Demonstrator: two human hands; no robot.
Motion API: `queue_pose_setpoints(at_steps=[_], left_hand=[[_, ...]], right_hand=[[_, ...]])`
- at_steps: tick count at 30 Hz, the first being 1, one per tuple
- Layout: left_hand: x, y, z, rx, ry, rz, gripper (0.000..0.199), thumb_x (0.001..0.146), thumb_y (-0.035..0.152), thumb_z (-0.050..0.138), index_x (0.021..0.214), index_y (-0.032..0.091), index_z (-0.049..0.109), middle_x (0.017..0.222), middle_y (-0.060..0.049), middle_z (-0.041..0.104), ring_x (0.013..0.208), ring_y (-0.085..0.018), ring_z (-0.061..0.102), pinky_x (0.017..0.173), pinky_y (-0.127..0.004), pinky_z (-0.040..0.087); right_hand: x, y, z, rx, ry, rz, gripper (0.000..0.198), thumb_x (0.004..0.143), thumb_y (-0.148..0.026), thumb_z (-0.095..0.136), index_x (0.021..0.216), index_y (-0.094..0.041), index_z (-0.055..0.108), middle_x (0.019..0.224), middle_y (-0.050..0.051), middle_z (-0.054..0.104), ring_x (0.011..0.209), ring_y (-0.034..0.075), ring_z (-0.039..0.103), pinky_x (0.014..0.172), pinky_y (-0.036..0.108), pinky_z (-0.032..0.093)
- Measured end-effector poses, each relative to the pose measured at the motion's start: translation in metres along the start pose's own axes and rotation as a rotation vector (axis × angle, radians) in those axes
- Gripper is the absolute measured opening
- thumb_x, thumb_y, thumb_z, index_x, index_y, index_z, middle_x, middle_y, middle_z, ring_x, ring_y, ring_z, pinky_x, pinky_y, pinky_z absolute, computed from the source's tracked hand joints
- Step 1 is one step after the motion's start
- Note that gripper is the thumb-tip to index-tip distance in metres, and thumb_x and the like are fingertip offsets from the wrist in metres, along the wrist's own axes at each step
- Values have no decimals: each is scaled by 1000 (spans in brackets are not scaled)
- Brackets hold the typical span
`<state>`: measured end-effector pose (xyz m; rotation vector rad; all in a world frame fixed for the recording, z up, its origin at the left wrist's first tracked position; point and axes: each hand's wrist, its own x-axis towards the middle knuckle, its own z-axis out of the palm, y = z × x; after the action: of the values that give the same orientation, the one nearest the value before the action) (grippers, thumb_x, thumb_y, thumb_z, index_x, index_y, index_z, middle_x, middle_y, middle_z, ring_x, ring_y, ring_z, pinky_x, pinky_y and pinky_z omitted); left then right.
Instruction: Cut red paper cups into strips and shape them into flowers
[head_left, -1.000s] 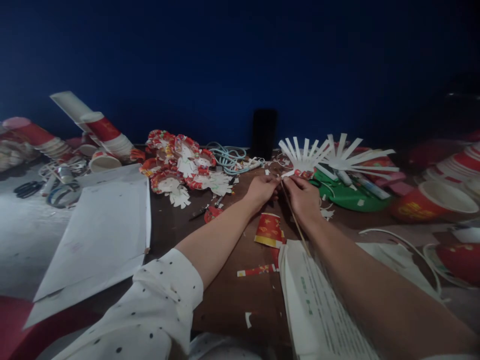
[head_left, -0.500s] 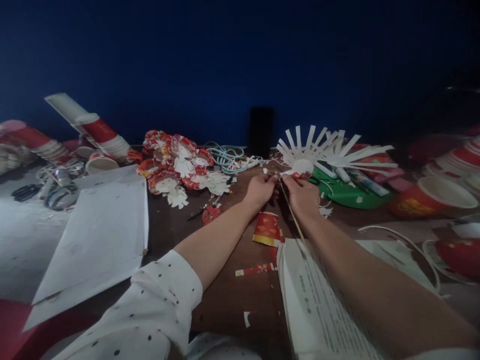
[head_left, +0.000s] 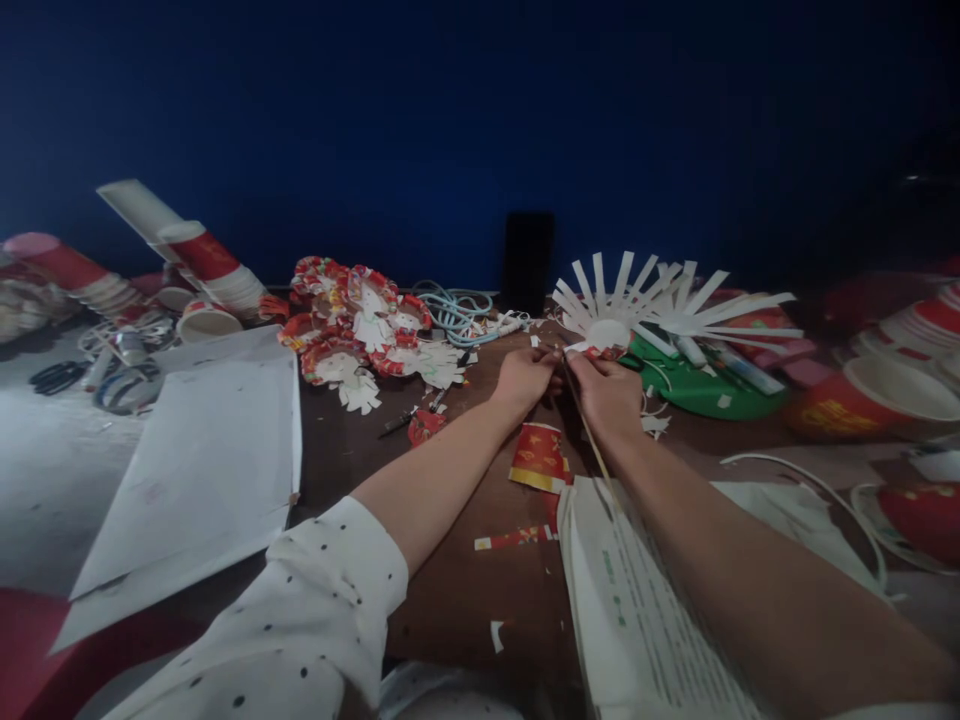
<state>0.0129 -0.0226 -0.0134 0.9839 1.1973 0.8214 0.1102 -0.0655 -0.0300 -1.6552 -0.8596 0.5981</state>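
Note:
My left hand (head_left: 528, 378) and my right hand (head_left: 609, 398) meet above the brown table, fingertips pinched close together. From between them a long, thin tan stick (head_left: 595, 450) slants down toward me, over the edge of a printed book (head_left: 634, 600). The right thumb and fingers are closed on its far end. Whatever the left fingertips pinch is too small and dark to make out. Just beyond the right hand lies a paper cup cut into spread white strips (head_left: 607, 330). Below the hands rests a red and gold piece of cut paper cup (head_left: 538, 455).
Left of the hands are red and white paper cutouts (head_left: 367, 325), a white board (head_left: 202, 450) and stacked paper cups (head_left: 206, 262). A dark phone-like slab (head_left: 528, 260) stands at the back. On the right are a green sheet (head_left: 690, 390) and a red paper cup (head_left: 874, 400).
The whole view has shifted slightly, with things sitting a little further right. Both hands stay pinched together, and the stick keeps nearly the same slant.

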Motion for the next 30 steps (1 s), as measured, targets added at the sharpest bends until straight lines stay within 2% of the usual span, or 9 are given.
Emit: queue_pose_setpoints(at_steps=[4, 9, 15, 20, 26, 30], left_hand=[[5, -4, 0, 21, -29, 68, 15, 83, 22, 69, 71, 16, 64, 48, 3, 54, 46, -9, 54, 51, -18, 49], [9, -7, 0, 8, -44, 60, 17, 81, 21, 71, 68, 16, 62, 49, 3, 54, 46, -9, 54, 50, -18, 48], [6, -3, 0, 22, -52, 64, 22, 84, 19, 67, 64, 15, 59, 49, 2, 56, 47, -9, 56, 53, -19, 49], [6, -2, -1, 34, -66, 52, 21, 83, 19, 69, 65, 15, 59, 50, 2, 57, 47, -9, 55, 52, -19, 49], [9, -3, -3, -20, -71, 18, 22, 86, 18, 65, 65, 17, 58, 49, 2, 56, 47, -9, 56, 50, -17, 48], [5, 0, -3, -102, -63, 2, 22, 85, 14, 66, 65, 15, 57, 51, 2, 55, 45, -6, 52, 48, -15, 45]], right_hand=[[0, 3, 2, 16, 14, -28, 36, 70, -51, 66, 58, -16, 69, 53, 0, 56, 57, 17, 53, 53, 27, 41], [1, 7, 3, 83, 4, -40, 35, 71, -50, 66, 63, -16, 72, 57, 1, 60, 60, 18, 56, 57, 28, 44], [-3, -2, 1, 44, 34, 10, 33, 70, -47, 66, 59, -16, 69, 53, 0, 56, 58, 16, 53, 54, 27, 41], [-7, -6, 0, -16, 75, -23, 34, 71, -46, 67, 56, -15, 67, 53, 0, 55, 58, 15, 50, 53, 26, 38], [-5, -2, 2, -8, 35, -43, 35, 71, -48, 66, 61, -15, 71, 56, 1, 60, 60, 17, 54, 55, 27, 39], [-4, -2, 1, -73, 2, -92, 37, 74, -49, 63, 59, -16, 70, 54, 1, 59, 60, 18, 54, 57, 28, 40]])
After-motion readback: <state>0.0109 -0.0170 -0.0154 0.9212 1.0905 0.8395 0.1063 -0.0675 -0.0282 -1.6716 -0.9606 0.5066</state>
